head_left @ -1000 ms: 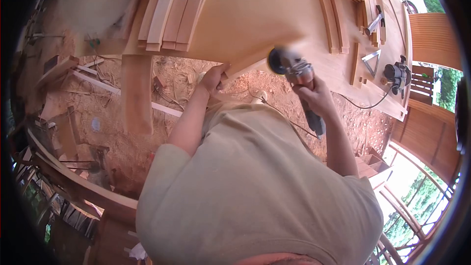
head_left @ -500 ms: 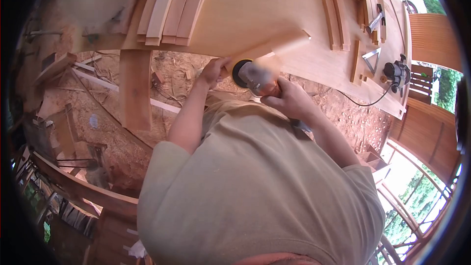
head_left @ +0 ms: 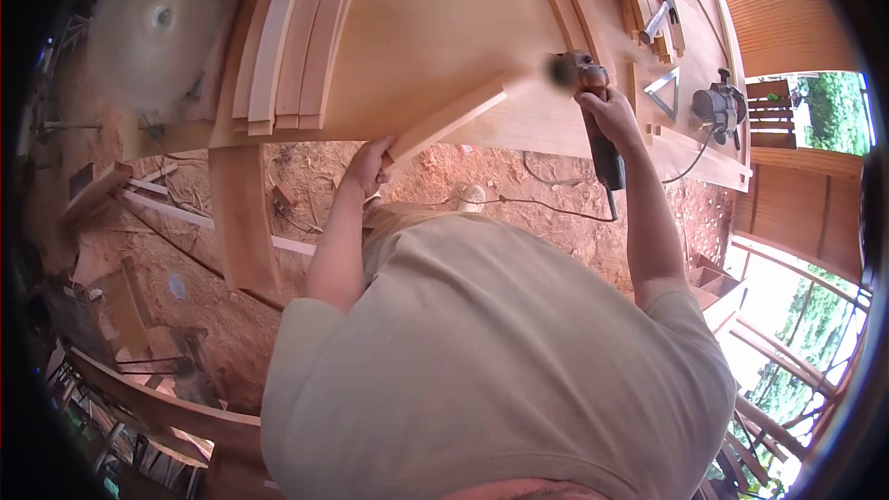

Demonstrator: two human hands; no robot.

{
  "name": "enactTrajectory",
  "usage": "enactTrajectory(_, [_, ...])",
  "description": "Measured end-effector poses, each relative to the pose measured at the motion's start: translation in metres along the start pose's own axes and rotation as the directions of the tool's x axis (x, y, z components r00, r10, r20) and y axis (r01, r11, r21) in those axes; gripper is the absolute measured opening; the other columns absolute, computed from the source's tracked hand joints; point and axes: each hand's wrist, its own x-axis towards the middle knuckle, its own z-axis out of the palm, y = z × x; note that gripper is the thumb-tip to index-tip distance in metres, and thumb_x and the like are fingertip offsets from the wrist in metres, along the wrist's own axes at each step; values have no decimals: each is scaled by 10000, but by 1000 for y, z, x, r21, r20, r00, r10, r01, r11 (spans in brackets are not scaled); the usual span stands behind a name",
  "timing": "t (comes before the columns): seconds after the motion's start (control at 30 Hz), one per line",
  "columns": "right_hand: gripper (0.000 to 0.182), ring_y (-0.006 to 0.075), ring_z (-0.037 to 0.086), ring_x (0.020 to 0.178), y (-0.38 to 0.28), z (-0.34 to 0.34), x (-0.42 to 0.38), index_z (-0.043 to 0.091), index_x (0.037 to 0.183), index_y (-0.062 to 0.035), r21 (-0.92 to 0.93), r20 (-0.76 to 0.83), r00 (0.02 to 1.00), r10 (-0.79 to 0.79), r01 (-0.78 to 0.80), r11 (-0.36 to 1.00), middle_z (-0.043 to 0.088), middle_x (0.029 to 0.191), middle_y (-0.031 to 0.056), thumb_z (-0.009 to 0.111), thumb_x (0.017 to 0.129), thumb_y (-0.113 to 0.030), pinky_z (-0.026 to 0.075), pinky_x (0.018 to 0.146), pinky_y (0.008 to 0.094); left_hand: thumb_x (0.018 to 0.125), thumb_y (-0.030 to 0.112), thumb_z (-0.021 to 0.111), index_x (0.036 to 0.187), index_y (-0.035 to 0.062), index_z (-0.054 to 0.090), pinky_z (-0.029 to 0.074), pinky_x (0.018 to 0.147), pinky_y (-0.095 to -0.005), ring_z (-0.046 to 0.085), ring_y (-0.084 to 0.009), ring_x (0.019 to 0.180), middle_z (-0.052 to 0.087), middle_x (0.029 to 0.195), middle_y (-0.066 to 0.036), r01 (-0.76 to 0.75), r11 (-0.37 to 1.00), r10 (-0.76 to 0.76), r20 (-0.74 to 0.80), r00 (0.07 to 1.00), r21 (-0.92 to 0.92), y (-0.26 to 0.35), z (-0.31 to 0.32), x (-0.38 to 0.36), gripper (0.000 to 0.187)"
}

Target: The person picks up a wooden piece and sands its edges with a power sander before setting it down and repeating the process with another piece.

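Note:
My left hand (head_left: 369, 165) is closed around the near end of a wooden board (head_left: 449, 122), which slants away to the right with its far part over the plywood bench top (head_left: 417, 37). In my right hand (head_left: 611, 116) is an angle grinder (head_left: 606, 157), gripped near its head, with its body and cord pointing back toward me. The grinder's dark disc end is blurred and lies just past the far end of the board, over the bench.
Several boards (head_left: 287, 51) lie side by side at the left of the bench. On the right are a hammer (head_left: 656, 20), a triangular square (head_left: 663, 93) and a corded power tool (head_left: 719, 109). A cord crosses the shavings-covered ground (head_left: 426, 190) below the bench edge.
My right hand has carried the grinder forward and right, from close to my left hand to beyond the board's far end. My left hand keeps its hold, slightly lower left. The view has shifted.

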Motion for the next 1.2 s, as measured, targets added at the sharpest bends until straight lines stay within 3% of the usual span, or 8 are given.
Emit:
enactTrajectory(0.07, [410,133,595,682,17,5,8,669,928,26,97,-192,981,-4,23,995,647,783,57,702,781,-355,475,643,289,972,362,525,895,117,601,212,349,-205,332,-54,446,471,606,23,27,998,-25,53,998,-48,-1,-14,7,268])
enactTrajectory(0.13, [369,126,582,670,17,10,-15,651,964,18,175,-131,991,27,-3,985,634,789,59,687,803,-311,479,643,283,974,363,516,808,127,562,214,347,-195,339,-64,452,433,570,20,388,837,-112,573,812,-386,-6,-30,9,292])
enactTrajectory(0.2, [394,160,621,702,21,24,-36,646,1039,26,668,102,988,119,-156,727,668,851,99,685,797,-282,491,671,303,976,357,492,787,120,561,230,351,-190,340,-66,463,426,572,7,425,769,-210,439,874,-478,-1,-19,-3,311])
enactTrajectory(0.47, [351,118,598,757,-7,76,-75,646,1032,7,515,99,995,-30,-25,857,650,842,48,718,786,-234,484,704,281,967,338,439,917,142,562,297,380,-196,345,-89,488,435,617,-30,487,603,-208,465,860,-631,-16,-30,-9,237])
enactTrajectory(0.6, [412,157,635,813,-35,88,-81,643,1060,11,414,148,987,-62,-5,910,676,874,90,737,770,-266,501,748,310,979,437,397,1024,148,580,399,445,-243,511,-141,577,614,786,-85,312,859,-315,62,947,-405,-14,-11,-21,344])
enactTrajectory(0.67, [461,233,674,882,-47,95,-82,639,1082,3,247,167,971,-171,127,961,702,944,139,752,748,-294,511,811,355,988,468,379,1061,125,584,433,474,-261,583,-178,627,667,893,-93,-15,933,-68,-217,974,-360,-15,-9,-21,406])
enactTrajectory(1.0, [595,377,637,1013,-107,128,-80,599,1103,13,-10,473,871,-131,155,988,670,1035,235,704,757,-460,481,876,446,996,581,322,1098,13,591,443,426,-289,603,-176,533,661,765,-107,-196,980,147,-511,847,-42,-8,10,-3,636])
enactTrajectory(1.2, [566,369,645,999,-87,121,-55,598,1106,8,24,396,903,-167,171,985,675,1025,225,708,771,-434,490,874,434,995,562,336,1004,-36,610,432,399,-289,573,-179,466,628,675,-103,-226,955,296,-623,724,191,-5,23,-8,658])
